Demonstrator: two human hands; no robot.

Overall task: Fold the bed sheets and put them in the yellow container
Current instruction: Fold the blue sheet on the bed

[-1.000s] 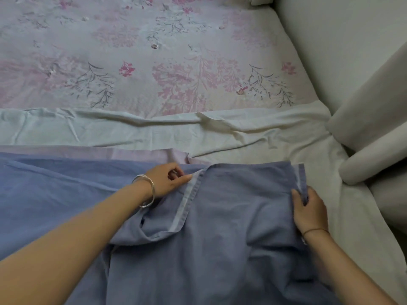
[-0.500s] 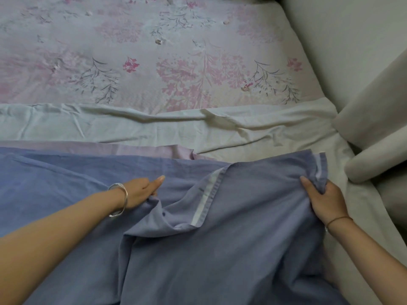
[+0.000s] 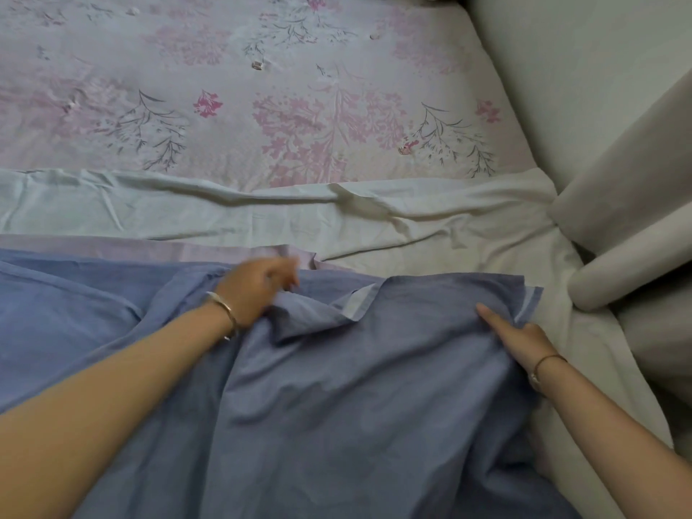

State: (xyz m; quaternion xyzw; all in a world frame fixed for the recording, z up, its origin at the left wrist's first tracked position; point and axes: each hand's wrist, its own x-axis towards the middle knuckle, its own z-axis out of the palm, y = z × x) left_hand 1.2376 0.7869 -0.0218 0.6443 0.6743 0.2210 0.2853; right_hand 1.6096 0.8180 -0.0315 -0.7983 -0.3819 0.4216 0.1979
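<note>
Floral-print bed [image 3: 262, 106] serves as work surface, with the blue sheet [image 3: 355, 387] lying rumpled across its near half. Right hand [image 3: 524, 339] pinches that sheet's pale-hemmed right edge, forefinger straight on top; left hand [image 3: 258, 290] sits at a raised fold mid-sheet, motion-blurred, grip unreadable. Outward: lilac sheet edge [image 3: 149, 247], creased white sheet [image 3: 412, 226], then smooth grey padded rolls [image 3: 618, 204] at right, cut off by the frame.

blue sheet [image 3: 337, 406]: woven cloth, matt, softly creased — pale hem band smoother | white sheet [image 3: 412, 222]: thin matt cloth, wrinkled | floral bed cover [image 3: 262, 106]: printed cloth, matt, faintly textured | bangle [image 3: 229, 312]: polished metal, glossy | cushions [image 3: 618, 204]: grey fabric, matt, smooth
</note>
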